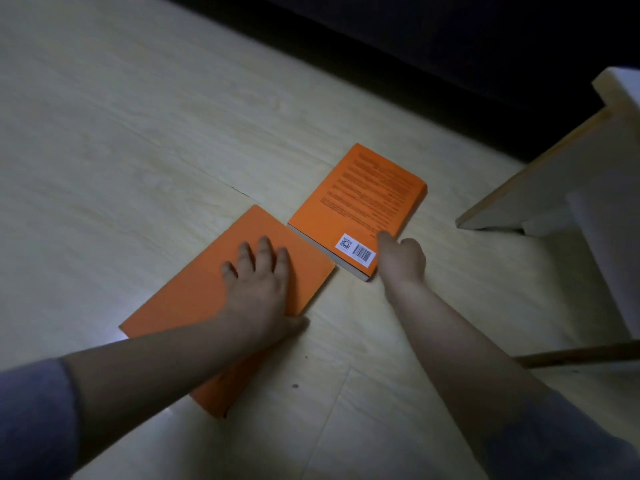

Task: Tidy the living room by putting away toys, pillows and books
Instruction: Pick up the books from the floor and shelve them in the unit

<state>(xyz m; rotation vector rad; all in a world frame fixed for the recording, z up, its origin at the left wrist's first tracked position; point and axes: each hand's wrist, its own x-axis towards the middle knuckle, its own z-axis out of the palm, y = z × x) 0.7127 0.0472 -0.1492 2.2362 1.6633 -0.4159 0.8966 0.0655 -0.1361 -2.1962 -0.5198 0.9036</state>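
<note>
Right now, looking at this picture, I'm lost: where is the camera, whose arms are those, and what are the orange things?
There is no machine here: a person wears one camera on the head, looking down at their own arms. Two orange books lie on the pale wooden floor. The left hand rests flat, fingers spread, on the plain orange book. The right hand has its thumb on the near corner of the barcode book; its fingers are hidden, so a grip cannot be confirmed. On the right stands white furniture.
</note>
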